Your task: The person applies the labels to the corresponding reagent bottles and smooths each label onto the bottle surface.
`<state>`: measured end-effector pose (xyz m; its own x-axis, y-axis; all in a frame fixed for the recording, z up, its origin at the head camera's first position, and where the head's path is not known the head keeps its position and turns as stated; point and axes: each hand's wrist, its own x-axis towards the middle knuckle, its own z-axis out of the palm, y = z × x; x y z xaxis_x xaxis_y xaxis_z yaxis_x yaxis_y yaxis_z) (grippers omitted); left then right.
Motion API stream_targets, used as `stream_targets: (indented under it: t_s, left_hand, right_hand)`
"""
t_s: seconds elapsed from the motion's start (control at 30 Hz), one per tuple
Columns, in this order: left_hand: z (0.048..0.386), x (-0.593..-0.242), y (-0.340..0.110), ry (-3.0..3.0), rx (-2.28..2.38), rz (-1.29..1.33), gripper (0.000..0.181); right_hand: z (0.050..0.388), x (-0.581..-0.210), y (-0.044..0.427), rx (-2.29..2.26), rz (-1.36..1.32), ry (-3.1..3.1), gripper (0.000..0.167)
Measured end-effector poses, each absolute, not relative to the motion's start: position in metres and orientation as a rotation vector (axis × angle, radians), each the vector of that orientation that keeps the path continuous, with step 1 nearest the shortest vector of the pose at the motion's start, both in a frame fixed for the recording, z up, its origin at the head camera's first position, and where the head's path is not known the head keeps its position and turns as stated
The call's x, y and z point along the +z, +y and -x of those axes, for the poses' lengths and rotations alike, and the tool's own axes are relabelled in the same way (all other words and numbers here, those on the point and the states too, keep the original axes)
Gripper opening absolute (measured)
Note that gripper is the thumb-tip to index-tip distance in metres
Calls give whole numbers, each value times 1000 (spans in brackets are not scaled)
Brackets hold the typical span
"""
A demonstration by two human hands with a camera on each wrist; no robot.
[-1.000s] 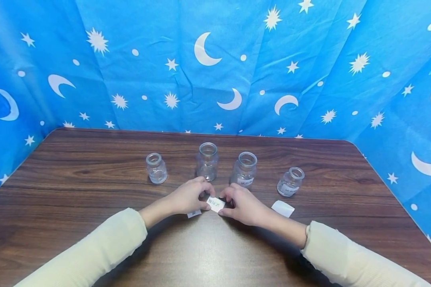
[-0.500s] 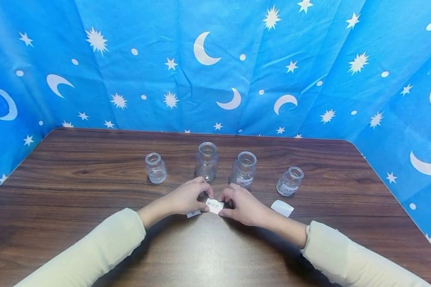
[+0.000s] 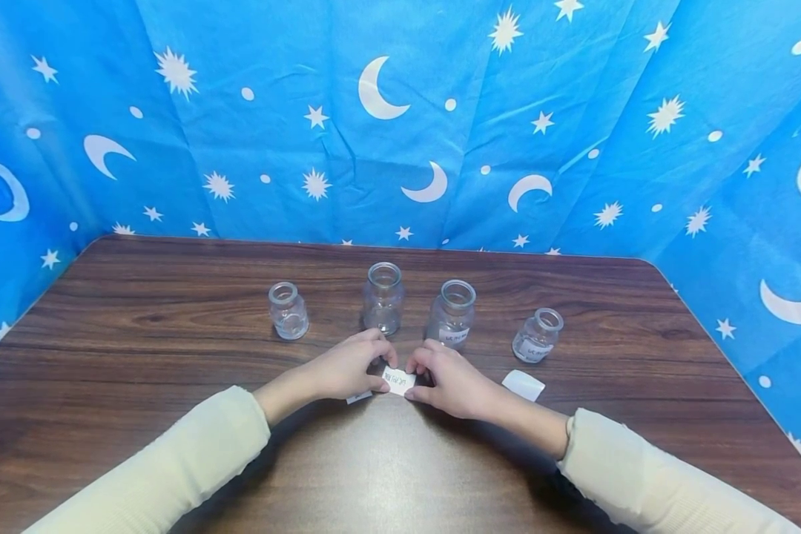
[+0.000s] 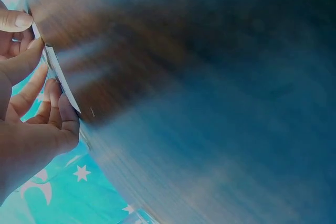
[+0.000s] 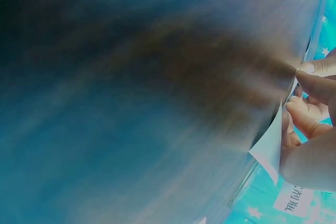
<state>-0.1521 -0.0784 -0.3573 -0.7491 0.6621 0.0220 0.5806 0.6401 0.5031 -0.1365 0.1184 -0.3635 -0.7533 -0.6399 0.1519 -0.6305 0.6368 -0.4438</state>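
Note:
In the head view a small white label [image 3: 399,380] with handwriting lies low over the table, between my hands. My left hand [image 3: 352,368] pinches its left end between thumb and fingers. The right end is pinched by my right hand [image 3: 455,381]. A second white label [image 3: 359,397] shows partly beneath my left hand; in the left wrist view that label [image 4: 64,80] appears as a thin strip beside the fingers. Beyond the hands stand two larger glass jars, one plain jar [image 3: 383,297] and one labelled jar [image 3: 452,315].
A small plain glass jar [image 3: 289,315] stands left, and a small labelled glass jar [image 3: 537,337] right. A curled white paper piece [image 3: 523,385] lies behind the right wrist. The wooden table [image 3: 140,334] ends at a blue star-patterned cloth [image 3: 274,133].
The label has shifted and tilted slightly between my fingertips. Both hands stay almost in place, and the jars stand as before; the head view has drifted slightly.

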Motion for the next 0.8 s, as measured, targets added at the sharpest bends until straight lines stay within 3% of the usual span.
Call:
stream_targets:
  t_s: [0.57, 0.8]
  left_hand:
    - [150, -357, -79, 2676, 700, -1079, 20]
    - [152, -358, -79, 2651, 710, -1072, 25]
  right_hand:
    - [137, -365, 120, -759, 1119, 2797, 22]
    - [137, -365, 120, -771, 1137, 2799, 20]
